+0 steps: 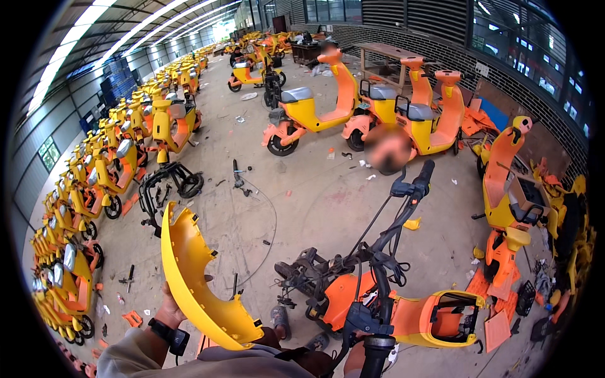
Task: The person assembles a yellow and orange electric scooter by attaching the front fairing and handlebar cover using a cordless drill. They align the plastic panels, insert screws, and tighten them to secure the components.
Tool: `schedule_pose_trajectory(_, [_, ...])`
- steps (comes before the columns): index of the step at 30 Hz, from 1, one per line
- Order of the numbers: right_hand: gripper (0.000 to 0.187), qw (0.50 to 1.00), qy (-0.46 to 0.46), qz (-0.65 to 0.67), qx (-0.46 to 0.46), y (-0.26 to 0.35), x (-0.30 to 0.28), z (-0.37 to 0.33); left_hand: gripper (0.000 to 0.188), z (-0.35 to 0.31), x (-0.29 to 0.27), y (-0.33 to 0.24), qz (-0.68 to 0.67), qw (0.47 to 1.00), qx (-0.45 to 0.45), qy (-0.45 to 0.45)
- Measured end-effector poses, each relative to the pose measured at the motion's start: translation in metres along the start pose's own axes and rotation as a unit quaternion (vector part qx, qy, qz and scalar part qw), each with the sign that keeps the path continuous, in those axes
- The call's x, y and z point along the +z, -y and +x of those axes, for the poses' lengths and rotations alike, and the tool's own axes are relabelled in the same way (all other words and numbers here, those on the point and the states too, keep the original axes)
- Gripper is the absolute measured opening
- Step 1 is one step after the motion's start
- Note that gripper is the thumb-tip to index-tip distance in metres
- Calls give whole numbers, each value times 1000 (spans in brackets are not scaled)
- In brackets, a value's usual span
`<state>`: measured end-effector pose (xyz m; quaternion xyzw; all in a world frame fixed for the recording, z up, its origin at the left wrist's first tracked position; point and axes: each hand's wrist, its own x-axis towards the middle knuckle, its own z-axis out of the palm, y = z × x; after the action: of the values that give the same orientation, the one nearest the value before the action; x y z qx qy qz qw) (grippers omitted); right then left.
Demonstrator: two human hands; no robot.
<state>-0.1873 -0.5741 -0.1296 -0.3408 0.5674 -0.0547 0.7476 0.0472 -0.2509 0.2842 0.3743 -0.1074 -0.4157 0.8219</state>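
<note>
My left hand (170, 309), with a black band and device on its wrist, is closed on the lower left edge of a curved yellow scooter body panel (201, 286). Small black clips line the panel's inner rim, and the panel's shell hides most of my fingers. Just right of it stands a partly stripped scooter with bare black handlebars (384, 264), loose cables and an orange body piece (345, 296). One black handlebar grip (377, 354) comes close to my body at the lower edge. My right hand does not show.
Rows of yellow and orange scooters (167, 126) line the left side. More scooters (315, 113) stand ahead. A black bare frame (170, 186), a long cable (275, 217) and small scraps lie on the floor. At right are an open-topped yellow-orange body section (435, 318) and heaped panels.
</note>
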Motion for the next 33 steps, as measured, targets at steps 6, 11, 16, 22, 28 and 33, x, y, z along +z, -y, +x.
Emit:
schedule_pose_trajectory(6, [45,998,4,64,26,-12,-3,5,102,4,5,-10,2,999,-23,-27])
schedule_pose_trajectory(11, [45,994,0,108,33,-8,-21,6,102,20,6,-8,10,999,-36,-7])
schedule_pose_trajectory(16, [45,987,-3,159,25,-6,-50,0,102,28,10,1,18,999,-39,23])
schedule_pose_trajectory(22, [45,962,-3,272,-33,-6,-141,-31,99,40,-5,15,37,997,-1,60])
schedule_pose_trajectory(28, [36,953,-103,240,-152,62,-190,-156,89,37,-9,36,-78,997,11,26])
schedule_pose_trajectory(33, [39,924,-142,248,-255,90,-244,-219,84,45,-21,58,-96,995,9,2])
